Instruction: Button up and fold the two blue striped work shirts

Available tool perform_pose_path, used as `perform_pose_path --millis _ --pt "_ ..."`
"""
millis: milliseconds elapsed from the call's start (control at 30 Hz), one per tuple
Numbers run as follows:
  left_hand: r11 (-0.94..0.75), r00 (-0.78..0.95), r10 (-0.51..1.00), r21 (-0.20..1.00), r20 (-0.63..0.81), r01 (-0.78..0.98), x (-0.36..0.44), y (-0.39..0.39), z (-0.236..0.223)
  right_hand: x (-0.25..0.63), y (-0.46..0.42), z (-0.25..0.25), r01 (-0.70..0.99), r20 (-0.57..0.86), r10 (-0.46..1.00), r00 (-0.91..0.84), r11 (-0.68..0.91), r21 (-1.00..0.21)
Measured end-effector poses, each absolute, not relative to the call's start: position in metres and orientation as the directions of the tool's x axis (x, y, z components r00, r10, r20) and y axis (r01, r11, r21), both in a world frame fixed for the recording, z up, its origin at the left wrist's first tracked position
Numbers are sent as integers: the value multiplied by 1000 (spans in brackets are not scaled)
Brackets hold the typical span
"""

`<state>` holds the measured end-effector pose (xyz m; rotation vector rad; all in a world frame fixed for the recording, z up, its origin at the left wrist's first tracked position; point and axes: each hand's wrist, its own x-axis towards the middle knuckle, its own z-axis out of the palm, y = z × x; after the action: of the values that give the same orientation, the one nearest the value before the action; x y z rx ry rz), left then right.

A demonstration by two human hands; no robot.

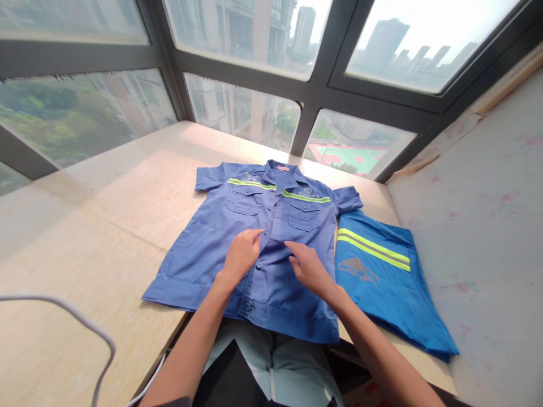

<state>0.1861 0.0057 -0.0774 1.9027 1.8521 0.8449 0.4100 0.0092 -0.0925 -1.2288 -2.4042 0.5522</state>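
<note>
A blue short-sleeved work shirt [203, 237] lies front up and spread flat, its collar toward the window. Yellow-green reflective stripes cross its chest above two flap pockets. At the middle of the button placket, my left hand [242, 253] has thumb and fingers drawn together on the cloth edge beside a button [266, 232]. My right hand [309, 267] rests over the other front panel, index finger stretched out and thumb apart, with nothing held. Lower on the placket, more buttons show, one near the hem [248, 307].
A folded brighter blue garment [373, 282] with a reflective stripe lies at the right, partly under the shirt's sleeve. The pale tabletop [106, 226] meets windows [244, 107] behind and a papered wall [487, 243] at right. A white cable [91, 326] curves at lower left.
</note>
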Motion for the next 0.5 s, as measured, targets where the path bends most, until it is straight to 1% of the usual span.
perform_pose_path --millis 100,200,333,500 --pt "-96 29 992 610 120 787 198 33 -83 398 36 -84 613 216 803 -556 571 -547" --pt "-80 50 996 572 68 816 203 49 -90 384 65 -82 557 201 763 -615 601 -573" --pt "-17 8 1000 566 18 824 198 56 -96 370 95 -84 524 85 655 -751 669 -526" --pt "21 -4 1000 644 -29 764 190 64 -99 370 118 -79 506 -71 539 -839 728 -463"
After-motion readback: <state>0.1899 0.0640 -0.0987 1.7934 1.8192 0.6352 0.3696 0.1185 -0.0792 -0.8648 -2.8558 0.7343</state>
